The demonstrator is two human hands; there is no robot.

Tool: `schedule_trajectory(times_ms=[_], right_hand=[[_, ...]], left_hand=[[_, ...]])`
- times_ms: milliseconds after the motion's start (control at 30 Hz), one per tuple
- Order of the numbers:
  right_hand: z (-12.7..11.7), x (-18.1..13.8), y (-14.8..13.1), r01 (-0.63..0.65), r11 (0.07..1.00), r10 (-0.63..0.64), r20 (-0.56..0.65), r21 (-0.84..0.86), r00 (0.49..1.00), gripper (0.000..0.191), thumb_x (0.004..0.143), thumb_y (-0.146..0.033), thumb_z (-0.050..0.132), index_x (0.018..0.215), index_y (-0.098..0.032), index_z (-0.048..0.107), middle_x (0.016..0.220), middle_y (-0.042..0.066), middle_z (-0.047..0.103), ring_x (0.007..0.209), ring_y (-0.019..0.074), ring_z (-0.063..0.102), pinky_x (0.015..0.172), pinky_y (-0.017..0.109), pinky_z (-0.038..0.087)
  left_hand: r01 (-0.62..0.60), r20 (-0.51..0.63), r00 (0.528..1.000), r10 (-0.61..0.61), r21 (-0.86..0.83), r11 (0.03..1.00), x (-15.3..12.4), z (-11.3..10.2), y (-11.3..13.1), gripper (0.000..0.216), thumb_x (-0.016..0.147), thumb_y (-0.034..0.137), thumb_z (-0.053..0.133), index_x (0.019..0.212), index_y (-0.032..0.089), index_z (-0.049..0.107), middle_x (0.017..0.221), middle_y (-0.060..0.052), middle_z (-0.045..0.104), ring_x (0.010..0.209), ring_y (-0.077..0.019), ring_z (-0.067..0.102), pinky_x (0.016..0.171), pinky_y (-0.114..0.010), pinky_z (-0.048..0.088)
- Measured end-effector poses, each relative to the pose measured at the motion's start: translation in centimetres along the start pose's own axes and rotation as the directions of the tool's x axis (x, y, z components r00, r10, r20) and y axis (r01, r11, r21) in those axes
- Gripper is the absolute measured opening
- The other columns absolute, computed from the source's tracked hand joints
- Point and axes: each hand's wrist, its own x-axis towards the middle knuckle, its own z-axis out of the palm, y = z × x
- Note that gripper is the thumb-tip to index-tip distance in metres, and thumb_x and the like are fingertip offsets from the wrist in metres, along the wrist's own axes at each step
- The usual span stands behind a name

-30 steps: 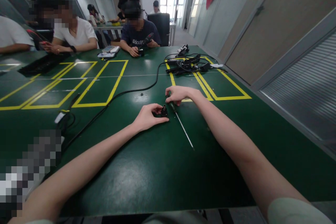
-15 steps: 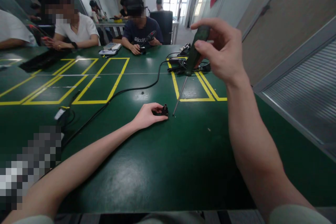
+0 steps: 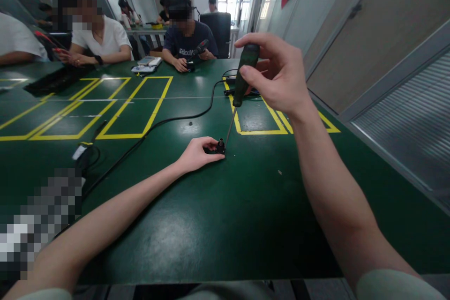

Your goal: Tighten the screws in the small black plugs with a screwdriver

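My left hand (image 3: pixel 197 153) rests on the green table, thumb and fingers pinched around a small black part (image 3: pixel 220 149) with a short metal post on top. Its exact kind is too small to make out. Above and to the right, my right hand (image 3: pixel 277 72) grips a screwdriver by its dark green handle (image 3: pixel 245 75). The thin metal shaft (image 3: pixel 231 125) slants down to the left, and its tip is at the right side of the black part; whether it touches a screw cannot be seen.
A black cable (image 3: pixel 172 119) runs across the green table (image 3: pixel 197 225), past yellow tape outlines (image 3: pixel 121 137). Dark gear (image 3: pixel 230 79) lies behind my right hand. A tagged cable end (image 3: pixel 82 151) is at left. A co-worker (image 3: pixel 188 42) sits opposite, handling a tool.
My right hand has moved left and slightly down with the screwdriver, bringing its tip from beside the black part to its edge. My left hand stays put.
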Motion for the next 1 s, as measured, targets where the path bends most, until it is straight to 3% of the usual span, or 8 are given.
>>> schedule_trajectory(times_ms=[433, 667, 800, 900, 1000], right_hand=[[-0.2, -0.3, -1.5, 0.026, 0.998, -0.024, 0.028, -0.061, 0.999, 0.034, 0.092, -0.042, 0.066, 0.121, -0.026, 0.062, 0.123, 0.002, 0.068, 0.086, 0.0099, 0.068, 0.065, 0.019, 0.054], [-0.7, -0.6, -3.9, 0.045, 0.943, -0.045, 0.007, -0.328, 0.999, 0.036, 0.085, -0.05, 0.074, 0.108, -0.025, 0.064, 0.096, 0.0, 0.068, 0.068, 0.0088, 0.058, 0.065, 0.024, 0.049], [0.0, -0.5, -4.4, 0.005, 0.891, 0.055, 0.118, -0.453, 0.991, 0.043, 0.079, -0.055, 0.079, 0.106, -0.025, 0.066, 0.08, 0.0, 0.066, 0.072, 0.0156, 0.062, 0.075, 0.032, 0.053], [0.5, -0.4, -4.0, 0.013, 0.86, 0.109, 0.209, -0.51, 0.972, 0.033, 0.082, -0.05, 0.076, 0.1, -0.024, 0.067, 0.075, 0.001, 0.065, 0.076, 0.0187, 0.063, 0.078, 0.033, 0.053], [0.4, -0.4, -3.8, 0.004, 0.864, 0.102, 0.183, -0.503, 0.978, 0.019, 0.085, -0.041, 0.069, 0.091, -0.023, 0.065, 0.077, 0.002, 0.066, 0.073, 0.0171, 0.062, 0.075, 0.033, 0.053]], left_hand=[[0.015, 0.004, 1.0, -0.015, 0.012, 1.0, 0.1, 0.0, 0.3, 0.028, 0.074, 0.032, 0.088, 0.095, 0.015, 0.079, 0.088, -0.005, 0.078, 0.082, -0.0187, 0.07, 0.082, -0.034, 0.057], [0.015, 0.004, 1.0, -0.015, 0.012, 1.0, 0.0, 0.0, 0.3, 0.028, 0.075, 0.033, 0.088, 0.094, 0.015, 0.078, 0.087, -0.005, 0.077, 0.082, -0.0188, 0.069, 0.082, -0.034, 0.056], [0.007, 0.003, 1.0, -0.007, 0.028, 1.0, 0.1, 0.0, 0.2, 0.027, 0.075, 0.032, 0.088, 0.094, 0.016, 0.078, 0.088, -0.005, 0.078, 0.083, -0.0191, 0.07, 0.083, -0.035, 0.056], [0.004, -0.001, 1.0, -0.004, 0.034, 0.999, 0.1, 0.0, 0.2, 0.027, 0.075, 0.033, 0.087, 0.095, 0.016, 0.078, 0.089, -0.005, 0.078, 0.083, -0.0192, 0.07, 0.084, -0.035, 0.057], [-0.003, 0.004, 1.0, 0.003, 0.021, 1.0, 0.0, 0.1, 0.1, 0.028, 0.076, 0.034, 0.087, 0.095, 0.016, 0.078, 0.09, -0.006, 0.078, 0.083, -0.0192, 0.07, 0.083, -0.035, 0.057]])
